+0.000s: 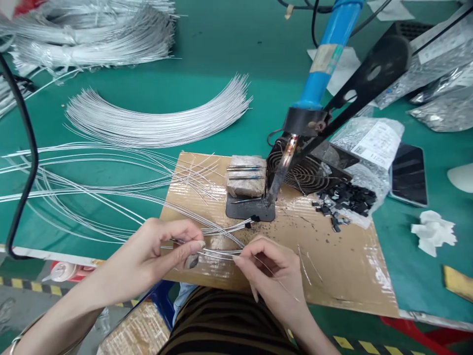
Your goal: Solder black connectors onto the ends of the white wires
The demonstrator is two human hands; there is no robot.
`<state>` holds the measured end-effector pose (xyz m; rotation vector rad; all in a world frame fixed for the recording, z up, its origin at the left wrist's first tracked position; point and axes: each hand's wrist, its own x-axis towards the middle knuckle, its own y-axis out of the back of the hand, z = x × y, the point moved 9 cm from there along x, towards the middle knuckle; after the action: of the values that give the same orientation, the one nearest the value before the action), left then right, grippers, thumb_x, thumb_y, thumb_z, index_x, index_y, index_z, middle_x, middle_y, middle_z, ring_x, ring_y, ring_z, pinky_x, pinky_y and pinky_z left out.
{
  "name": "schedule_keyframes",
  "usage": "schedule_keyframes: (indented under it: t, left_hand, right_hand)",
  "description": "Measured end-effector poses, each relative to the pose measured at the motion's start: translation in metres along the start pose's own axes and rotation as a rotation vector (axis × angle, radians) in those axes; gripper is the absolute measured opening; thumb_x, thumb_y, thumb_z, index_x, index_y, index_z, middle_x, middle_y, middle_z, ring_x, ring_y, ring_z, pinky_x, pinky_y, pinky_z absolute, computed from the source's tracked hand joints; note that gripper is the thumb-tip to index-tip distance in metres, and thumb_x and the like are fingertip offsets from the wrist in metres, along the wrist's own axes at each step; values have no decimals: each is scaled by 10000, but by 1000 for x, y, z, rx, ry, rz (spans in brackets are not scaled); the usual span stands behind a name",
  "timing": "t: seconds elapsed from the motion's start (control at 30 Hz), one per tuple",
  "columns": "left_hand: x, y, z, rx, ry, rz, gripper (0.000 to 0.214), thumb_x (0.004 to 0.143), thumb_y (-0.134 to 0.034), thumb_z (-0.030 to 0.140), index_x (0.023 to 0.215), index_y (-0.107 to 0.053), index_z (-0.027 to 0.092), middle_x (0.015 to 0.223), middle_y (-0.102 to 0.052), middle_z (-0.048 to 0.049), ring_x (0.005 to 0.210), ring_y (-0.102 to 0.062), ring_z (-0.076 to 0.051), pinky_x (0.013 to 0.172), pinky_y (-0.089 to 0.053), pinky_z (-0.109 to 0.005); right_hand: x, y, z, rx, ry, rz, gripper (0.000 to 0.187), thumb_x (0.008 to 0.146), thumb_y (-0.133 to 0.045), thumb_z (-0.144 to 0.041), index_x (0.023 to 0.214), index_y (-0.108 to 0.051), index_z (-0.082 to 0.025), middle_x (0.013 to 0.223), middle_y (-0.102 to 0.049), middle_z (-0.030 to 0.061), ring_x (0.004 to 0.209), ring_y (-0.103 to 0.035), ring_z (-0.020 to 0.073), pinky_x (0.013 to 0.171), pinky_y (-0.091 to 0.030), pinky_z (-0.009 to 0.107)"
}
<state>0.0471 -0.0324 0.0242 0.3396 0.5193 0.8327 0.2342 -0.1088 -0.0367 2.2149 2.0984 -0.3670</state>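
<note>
My left hand (177,249) is closed, thumb against fingers, on thin white wires (218,254) that run between my hands. Farther right, my right hand (271,261) pinches the ends of those wires, and a fine strand trails across its palm. Just behind them, more wires on the cardboard end in small black connectors (253,221). A soldering iron (290,148) with a blue handle is held in a black stand, its tip pointing down by a small black plate (240,209). Several metal tips lie on a wrapped block (246,185) there.
Cardboard (340,276) covers the front of the green table (273,54). A curved wire bundle (158,123) and larger coils (99,37) lie at the left and back. At right are a fan (299,170), loose black pieces (347,199), a phone (408,175) and crumpled tissue (434,231).
</note>
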Motion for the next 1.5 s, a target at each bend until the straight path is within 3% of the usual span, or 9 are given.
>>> schedule_keyframes:
  t: [0.2, 0.37, 0.53, 0.77, 0.87, 0.97, 1.13, 1.27, 1.5]
  left_hand:
    - [-3, -6, 14, 146, -73, 35, 221, 1078, -577, 347, 927, -729, 293, 742, -721, 15, 619, -669, -177, 503, -483, -274]
    - [-2, -38, 35, 219, -206, 16, 209, 1069, -556, 251, 1206, -689, 336, 1039, -806, -27, 917, -776, -231, 784, -605, -328]
    - [5, -63, 16, 77, -73, -44, 158, 1096, -516, 304, 1090, -672, 327, 780, -693, 27, 655, -642, -184, 585, -494, -293]
    - [14, -74, -9, -152, 55, -24, 310, 1085, -545, 491, 926, -690, 266, 716, -605, 2, 624, -516, -174, 531, -397, -271]
    - [18, -72, -11, -225, 118, 49, 340, 1039, -607, 519, 861, -703, 246, 673, -592, 14, 588, -480, -150, 515, -358, -249]
    - [16, -67, -13, -278, 229, 151, 255, 975, -696, 471, 895, -762, 238, 709, -665, 11, 626, -522, -139, 568, -394, -232]
    - [16, -62, -6, -370, 287, 238, 177, 907, -768, 410, 912, -817, 239, 717, -694, 13, 656, -537, -129, 605, -407, -218]
    - [21, -65, -6, -412, 230, 199, 198, 933, -768, 413, 869, -793, 227, 661, -616, 25, 620, -494, -123, 586, -385, -223]
    - [20, -63, -6, -391, 233, 232, 226, 947, -751, 435, 876, -796, 226, 664, -614, 14, 601, -453, -132, 562, -313, -262]
  right_hand:
    - [0, 1, -9, -70, 65, 0, 269, 988, -761, -328, 761, -698, -199, 713, -600, -21, 556, -507, 95, 481, -369, 225]
    - [0, 0, -15, -98, 115, -6, 266, 1010, -732, -294, 769, -672, -199, 721, -570, -32, 611, -499, 104, 545, -366, 236]
    - [0, 6, -12, -89, 75, 4, 271, 1005, -743, -315, 772, -672, -198, 728, -574, -33, 645, -498, 113, 577, -368, 245]
    - [0, 13, -5, -12, -17, 37, 256, 983, -770, -373, 795, -745, -202, 750, -637, -18, 545, -533, 92, 505, -430, 224]
    - [-4, 38, -6, -39, -2, 98, 430, 1056, -615, -590, 953, -843, -240, 862, -743, 51, 540, -652, 164, 446, -535, 280]
    - [-14, 103, -10, -151, 35, 354, 707, 1123, -310, -684, 987, -858, -258, 812, -782, 102, 606, -716, 256, 446, -573, 361]
    - [-37, 203, -28, -581, 100, 838, 342, 951, -805, -537, 951, -850, -198, 805, -759, 57, 642, -632, 194, 638, -529, 331]
    - [-26, 210, -29, -787, 123, 782, 229, 836, -897, -433, 912, -849, -222, 830, -741, 25, 685, -616, 182, 718, -514, 337]
    - [-32, 200, -24, -769, 156, 794, 197, 908, -854, -418, 959, -833, -228, 900, -778, 24, 658, -632, 151, 677, -530, 311]
